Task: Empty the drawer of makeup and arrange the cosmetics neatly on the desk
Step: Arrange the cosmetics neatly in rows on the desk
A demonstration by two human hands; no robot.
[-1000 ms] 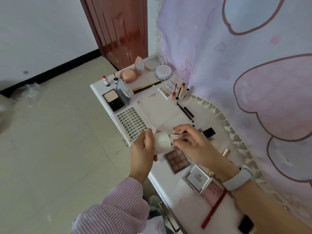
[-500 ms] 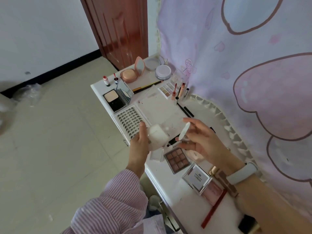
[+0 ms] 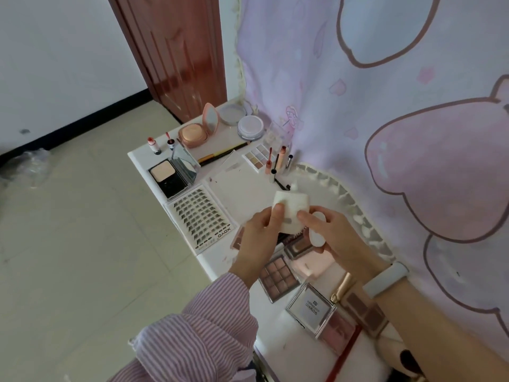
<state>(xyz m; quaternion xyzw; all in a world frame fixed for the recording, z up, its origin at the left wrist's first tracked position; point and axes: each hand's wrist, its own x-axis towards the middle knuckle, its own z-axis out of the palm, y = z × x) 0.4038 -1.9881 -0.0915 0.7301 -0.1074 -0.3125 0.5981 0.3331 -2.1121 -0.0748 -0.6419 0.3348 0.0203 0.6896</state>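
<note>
Above the middle of the white desk (image 3: 143,164) I hold a white squarish cosmetic bottle (image 3: 293,208), tilted. My left hand (image 3: 257,241) grips its near left side with thumb and fingers. My right hand (image 3: 333,238) touches the bottle's right side with its fingertips and holds a white oval cap (image 3: 316,230) in its curled fingers. Under my hands lie a brown eyeshadow palette (image 3: 278,277) and a silver-lidded compact (image 3: 311,307). The drawer is out of sight.
A false-lash tray (image 3: 201,216), an open powder compact (image 3: 168,175), a pink cushion compact (image 3: 192,133), round jars (image 3: 249,126), lip tubes (image 3: 281,158) and a small palette (image 3: 257,157) fill the far half. A lilac curtain (image 3: 358,119) hangs along the right.
My hands came back together: the right hand with the cap moved left to the bottle, and the bottle is now held higher and farther over the desk.
</note>
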